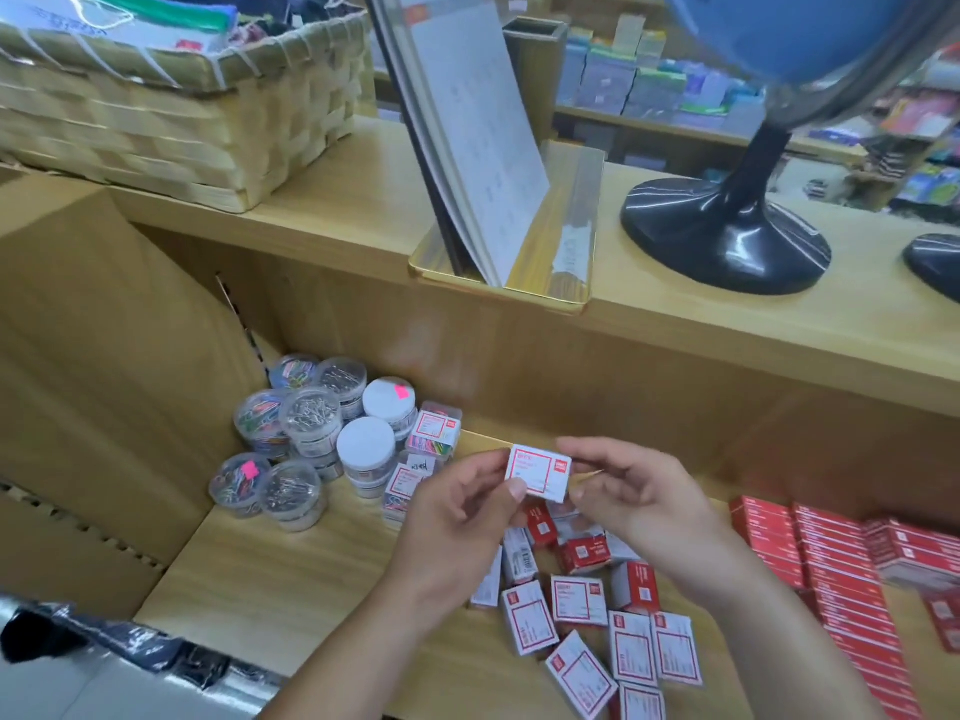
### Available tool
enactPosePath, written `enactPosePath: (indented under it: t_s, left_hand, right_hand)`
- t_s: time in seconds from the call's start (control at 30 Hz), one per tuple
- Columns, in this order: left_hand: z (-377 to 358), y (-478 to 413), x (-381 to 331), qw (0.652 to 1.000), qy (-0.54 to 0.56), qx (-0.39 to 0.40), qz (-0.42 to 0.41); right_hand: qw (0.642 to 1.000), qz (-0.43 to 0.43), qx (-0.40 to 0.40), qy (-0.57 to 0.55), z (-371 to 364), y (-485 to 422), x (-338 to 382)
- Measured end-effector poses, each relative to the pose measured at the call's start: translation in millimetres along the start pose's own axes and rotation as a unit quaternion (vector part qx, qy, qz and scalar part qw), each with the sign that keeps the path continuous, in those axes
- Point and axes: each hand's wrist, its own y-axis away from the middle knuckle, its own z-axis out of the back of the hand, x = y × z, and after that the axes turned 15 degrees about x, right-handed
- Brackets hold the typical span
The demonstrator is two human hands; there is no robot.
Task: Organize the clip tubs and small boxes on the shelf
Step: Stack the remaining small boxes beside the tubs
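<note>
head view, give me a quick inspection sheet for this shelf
surface: wooden shelf, partly bare at the left front
job's things: clip tubs clustered at the back left; small white boxes scattered loose; red boxes stacked in rows at the right
clutter: dark wrapped packs at the lower left edge
grips: left hand and right hand both pinch the held box above the shelf
cables: nothing seen
surroundings: woven basket, paper tray, globe base on the top ledge

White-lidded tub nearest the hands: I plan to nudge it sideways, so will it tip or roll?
Probably slides rather than tips: the white-lidded tub stands upright. Its round wall would likely roll if toppled. Neighbouring clear tubs may shift too.
</note>
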Motion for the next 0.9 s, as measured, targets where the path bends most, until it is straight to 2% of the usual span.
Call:
enactPosePath:
  t_s: [0.1, 0.17, 0.27, 0.33, 0.47, 0.63, 0.77, 0.9]
  left_hand:
    - [-2, -6, 3, 0.999, -0.039, 0.034, -0.004]
    - [3, -15, 14, 0.989, -0.132, 0.064, 0.009]
    - [11, -23, 29, 0.932, -0.338, 0.090, 0.090]
    - [10, -25, 34, 0.898, -0.406, 0.105, 0.135]
    - [3, -29, 38, 0.904, -0.386, 0.107, 0.148]
    - [5, -19, 26, 0.949, -0.312, 0.019, 0.040]
    - [-3, -9, 10, 0.986, -0.167, 0.012, 0.012]
    - [-6, -7, 8, 0.987, -0.160, 0.006, -0.023]
  right_hand:
    - [0.998, -0.011, -0.053, -0.020, 2, -2, -1]
    - [0.995, -0.024, -0.090, -0.022, 4, -3, -5]
    - [0.990, -0.030, -0.130, -0.044, 10, 1, -12]
    - [0.988, -0.028, -0.145, -0.053, 14, 5, -14]
    - [0.985, -0.024, -0.163, -0.054, 18, 11, -18]
    - [0.984, -0.020, -0.174, -0.030, 17, 16, -20]
    - [0.989, -0.011, -0.145, -0.036, 9, 13, -19]
    - [0.992, 0.002, -0.102, -0.077, -4, 7, -20]
